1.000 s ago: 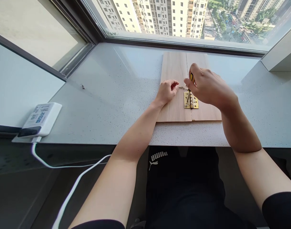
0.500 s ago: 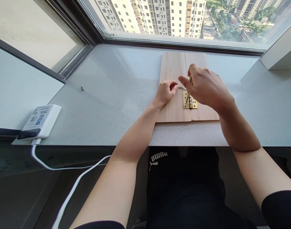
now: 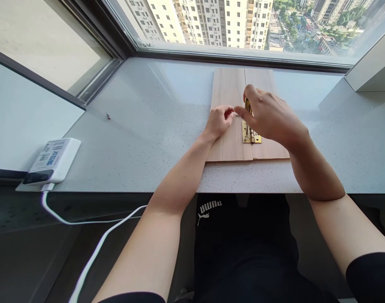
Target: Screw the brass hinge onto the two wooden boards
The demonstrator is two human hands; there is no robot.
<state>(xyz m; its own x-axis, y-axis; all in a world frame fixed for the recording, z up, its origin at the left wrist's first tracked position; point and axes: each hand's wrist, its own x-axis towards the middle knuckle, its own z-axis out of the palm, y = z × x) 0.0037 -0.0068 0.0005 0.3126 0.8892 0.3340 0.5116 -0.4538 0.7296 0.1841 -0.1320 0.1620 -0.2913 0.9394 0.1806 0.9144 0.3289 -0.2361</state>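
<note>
Two pale wooden boards [image 3: 227, 143] lie side by side with a narrow seam between them. Across the seam sits a brass hinge [image 3: 256, 138], its upper part covered by my right hand. My right hand [image 3: 271, 113] is closed around the yellow-and-black handle of a screwdriver [image 3: 248, 105]. The shaft slants down to the hinge's left leaf; the exact contact of its tip is too small to tell. My left hand [image 3: 220, 122] rests on the left board with curled fingers, and what they hold, if anything, is hidden. Small screws [image 3: 237, 115] show beside its fingertips.
The boards lie on a speckled white windowsill [image 3: 148, 126] below a window. At the left edge stands a white device [image 3: 55, 158] with a white cable [image 3: 100, 244] hanging down. A small dark bit [image 3: 108, 116] lies on the sill to the left.
My right hand has tipped slightly left with the screwdriver, whose handle now shows more and stands more upright. My left hand stays in place.
</note>
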